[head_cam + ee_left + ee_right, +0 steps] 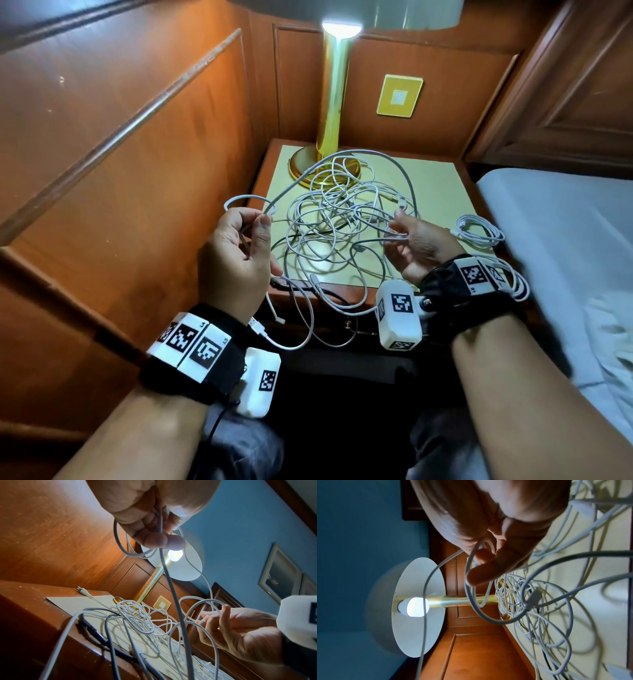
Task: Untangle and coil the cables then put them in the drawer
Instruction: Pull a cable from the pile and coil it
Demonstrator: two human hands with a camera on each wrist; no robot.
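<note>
A tangle of white cables (pixel 337 219) (pixel 142 616) (pixel 530 601) lies on the cream top of the nightstand (pixel 435 185). My left hand (pixel 239 246) (pixel 154 524) is raised at the nightstand's left edge and pinches one white cable, with a small loop (pixel 248 202) standing above the fingers. That cable arcs over the tangle to my right hand (pixel 416 241) (pixel 228 627) (pixel 489 550), which grips it near the pile's right side. Loose ends with plugs (pixel 255 325) hang over the front edge.
A brass lamp (pixel 330 113) stands lit at the back of the nightstand, its base partly under the cables. A small coiled white cable (pixel 479 231) lies at the right edge, another (pixel 512 277) beside my right wrist. Wood panelling rises on the left, a white bed (pixel 561 246) on the right.
</note>
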